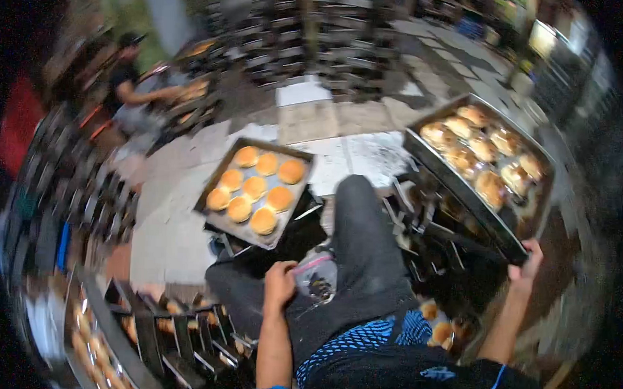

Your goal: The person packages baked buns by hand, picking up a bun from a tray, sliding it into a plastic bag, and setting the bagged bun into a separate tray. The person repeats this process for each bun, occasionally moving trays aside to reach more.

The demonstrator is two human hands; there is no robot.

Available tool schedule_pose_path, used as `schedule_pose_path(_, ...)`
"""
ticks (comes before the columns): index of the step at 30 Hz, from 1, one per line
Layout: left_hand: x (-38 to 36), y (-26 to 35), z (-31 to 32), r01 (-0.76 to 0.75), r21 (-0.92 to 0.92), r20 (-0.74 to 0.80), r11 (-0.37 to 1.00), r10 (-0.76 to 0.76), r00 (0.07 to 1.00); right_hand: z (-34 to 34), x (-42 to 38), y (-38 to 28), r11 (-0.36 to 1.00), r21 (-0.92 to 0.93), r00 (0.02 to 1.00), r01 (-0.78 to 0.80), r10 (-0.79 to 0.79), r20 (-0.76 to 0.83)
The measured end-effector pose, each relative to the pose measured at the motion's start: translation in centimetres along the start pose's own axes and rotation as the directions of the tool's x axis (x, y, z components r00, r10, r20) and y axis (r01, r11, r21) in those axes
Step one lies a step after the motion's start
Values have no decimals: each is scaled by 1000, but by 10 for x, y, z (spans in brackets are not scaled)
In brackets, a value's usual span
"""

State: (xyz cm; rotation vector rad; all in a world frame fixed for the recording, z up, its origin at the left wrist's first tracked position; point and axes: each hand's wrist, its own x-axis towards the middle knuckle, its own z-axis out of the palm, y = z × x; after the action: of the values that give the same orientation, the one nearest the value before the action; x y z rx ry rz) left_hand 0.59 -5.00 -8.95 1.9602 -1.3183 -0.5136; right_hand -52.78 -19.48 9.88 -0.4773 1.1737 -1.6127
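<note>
Step in hand, as I judge it from my remote feed: tray handling. My right hand [525, 262] is clamped on the near corner of a deep tray [462, 195] of glossy buns [483, 149], right of the raised knee [358, 203]; left hand [279, 282] pinches a clear bag [319, 277]. Next move likely calls for a level grip. Obstacles: dark metal pieces [433, 257] below. Second tray [236, 229] left; co-worker [125, 78] beyond.

No words, numbers or signs readable, a small pale-blue print [437, 372] across the front of the dark shirt [380, 379], its shapes too blurred to make out as letters or logo.
</note>
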Motion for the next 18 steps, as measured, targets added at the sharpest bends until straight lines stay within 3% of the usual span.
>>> schedule_pose_path(1, -1, 8, -6, -1, -11, -1, 1000, 1, 1000, -1, -9, 1, 999, -42, 995, -4, 0, -98)
schedule_pose_path(2, 0, -1, -6, 26, -105, 42, 994, -22, 999, -48, 23, 18, 995, -5, 992, 95, -95, -82)
schedule_pose_path(3, 1, -3, -6, 74, -61, 70, 995, -70, 995, -35, 14, 23, 998, 5, 990, 57, -56, -127)
schedule_pose_path(5, 4, 18, -12, 50, 27, 86, 998, -52, 995, -45, 13, 43, 989, 40, 973, 141, -131, -188)
schedule_pose_path(7, 7, 24, -9, 20, 51, 113, 999, -25, 993, -72, 28, 66, 987, 10, 965, 159, -153, -210)
schedule_pose_path(9, 5, 29, -12, 15, 75, 135, 997, -25, 990, -71, 29, 70, 993, 93, 988, 76, -62, -143)
schedule_pose_path(11, 7, 35, -9, -6, 104, 110, 995, -5, 994, -81, 40, 85, 997, 59, 996, -53, 57, -63)
schedule_pose_path(12, 8, 35, -8, -6, 113, 111, 994, -7, 994, -88, 44, 88, 988, -153, 997, 1, -13, -78)
schedule_pose_path(13, 9, 39, -9, 61, 156, 125, 986, -81, 989, -88, 44, 87, 931, -361, 994, 46, -79, -78)
schedule_pose_path(14, 10, 41, -10, 130, 196, 132, 972, -157, 979, -73, 37, 76, 658, -740, 934, 139, -336, -124)
schedule_pose_path(15, 11, 37, -6, 140, 196, 128, 971, -167, 978, -58, 30, 63, 235, -964, 822, 122, -568, -34)
schedule_pose_path(17, 6, 24, 7, 116, 331, 32, 936, -134, 991, 14, -8, 29, -100, -948, 415, 301, -882, 225)
schedule_pose_path(18, 6, 38, 4, 193, 214, 20, 958, -201, 979, 40, -18, 28, 63, -815, 441, 576, -863, 245)
